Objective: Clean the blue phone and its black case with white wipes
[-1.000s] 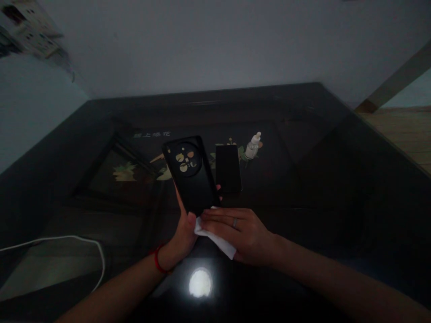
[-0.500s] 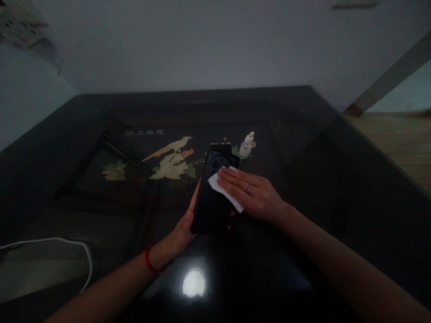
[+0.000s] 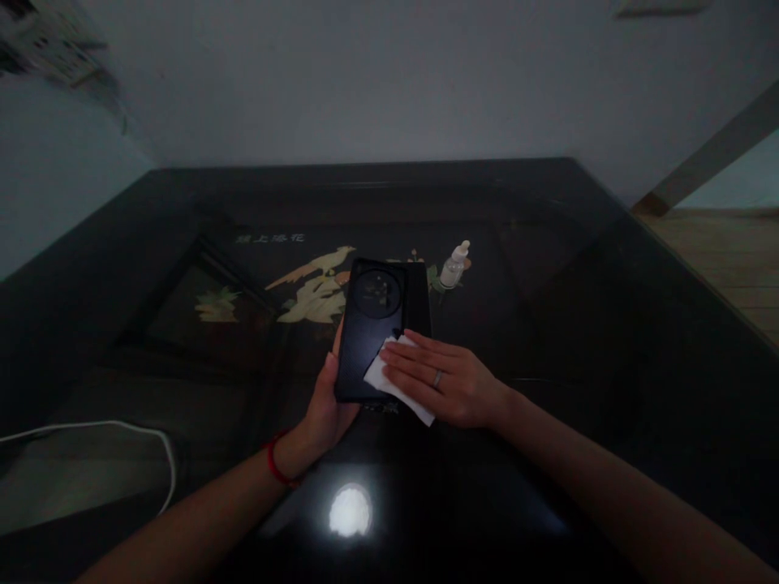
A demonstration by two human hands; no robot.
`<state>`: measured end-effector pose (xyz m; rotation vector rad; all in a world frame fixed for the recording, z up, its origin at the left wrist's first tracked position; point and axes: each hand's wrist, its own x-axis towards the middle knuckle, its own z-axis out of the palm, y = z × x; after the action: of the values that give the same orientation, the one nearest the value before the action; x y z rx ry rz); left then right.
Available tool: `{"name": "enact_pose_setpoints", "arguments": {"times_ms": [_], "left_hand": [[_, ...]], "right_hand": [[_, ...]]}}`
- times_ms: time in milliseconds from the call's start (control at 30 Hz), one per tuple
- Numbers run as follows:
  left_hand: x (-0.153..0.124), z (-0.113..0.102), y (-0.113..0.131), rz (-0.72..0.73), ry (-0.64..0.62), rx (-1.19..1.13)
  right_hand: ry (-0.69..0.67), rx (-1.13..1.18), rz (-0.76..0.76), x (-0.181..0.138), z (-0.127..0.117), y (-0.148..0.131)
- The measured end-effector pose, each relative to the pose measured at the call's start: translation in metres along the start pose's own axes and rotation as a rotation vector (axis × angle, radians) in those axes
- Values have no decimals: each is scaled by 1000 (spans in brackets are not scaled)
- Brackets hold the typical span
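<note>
My left hand point(image 3: 325, 405) grips a black phone case point(image 3: 374, 324) from below and behind, its round camera cutout facing up. My right hand point(image 3: 447, 381) lies flat, fingers together, pressing a small white wipe point(image 3: 389, 381) against the lower part of the case. A second black phone point(image 3: 421, 280) lies on the table behind the case, mostly hidden by it. A red band sits on my left wrist, a ring on my right hand.
A small clear dropper bottle point(image 3: 454, 266) with a white top stands just right of the phones. The dark glossy table point(image 3: 578, 324) has an inlaid bird picture point(image 3: 310, 284). A white cable point(image 3: 122, 442) loops at the left. A lamp reflection point(image 3: 349, 511) glares near me.
My right hand slid the wipe from the bottom of the case up to the camera ring and back down to its lower part. The case has tilted flatter and moved right, over the second phone.
</note>
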<state>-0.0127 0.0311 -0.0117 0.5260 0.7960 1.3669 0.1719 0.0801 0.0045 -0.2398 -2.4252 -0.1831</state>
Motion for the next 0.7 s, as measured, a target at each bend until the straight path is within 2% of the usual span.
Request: {"name": "enact_pose_setpoints", "arguments": {"times_ms": [133,267,367,500,567,700], "left_hand": [[3,-4,-4,53,47,-5],[4,-2,-3,65,62,10],[1,0,0,-28,-32,24],[-2,-2,2,-224,-228,10],[-3,-3,4,-260,-264,6],[-4,0,7,-255,-268,17]], "right_hand": [[44,15,-51,4,5,-11],[17,14,-100,3,1,-7],[24,-40,-57,-2,-7,6],[95,-130,143,-8,-21,27],[77,-177,217,-9,-24,35],[-37,-200,224,-11,-21,41]]}}
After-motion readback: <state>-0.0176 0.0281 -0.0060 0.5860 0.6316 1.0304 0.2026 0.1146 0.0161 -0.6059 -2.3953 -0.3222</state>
